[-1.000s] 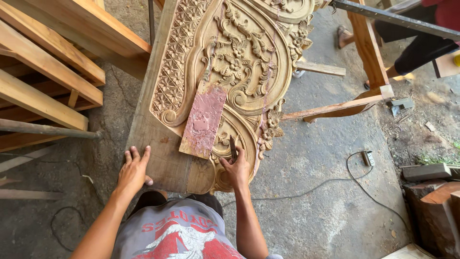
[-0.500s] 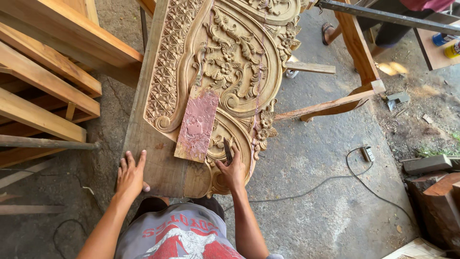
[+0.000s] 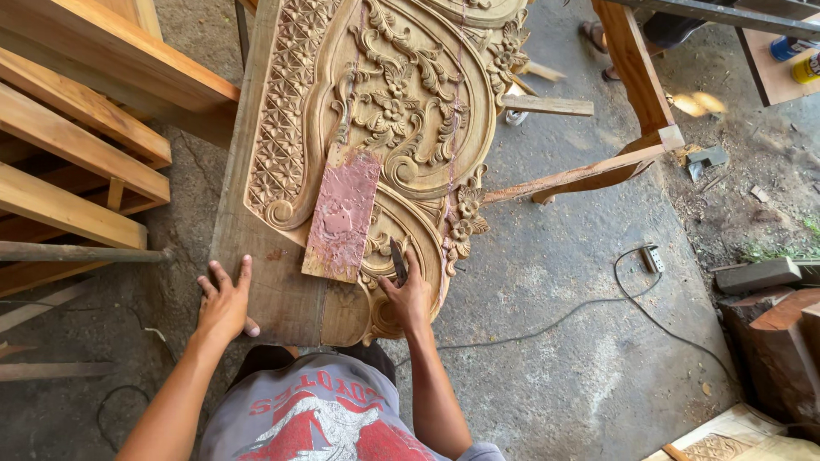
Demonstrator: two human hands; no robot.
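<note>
Left hand (image 3: pixel 224 303) spread flat, steadying carved wooden panel (image 3: pixel 401 128); right hand (image 3: pixel 410 294) apparently pinching small dark tool (image 3: pixel 398 260) against scrollwork.

Reddish board (image 3: pixel 343 213) on carved panel (image 3: pixel 410 102)

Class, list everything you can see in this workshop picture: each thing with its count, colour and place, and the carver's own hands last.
Carved panel: one, tan, centre, floral relief.
Flat block: one, reddish pink, lying on the panel.
Timber frames: several, pale wood, left.
Wooden stand: one, orange-brown, upper right.
Cable: one, dark, across the concrete floor.
Cans: two, blue and yellow, top right.
Left hand: flat on the panel's plain edge.
Right hand: holding a small dark tool on the carving.
</note>
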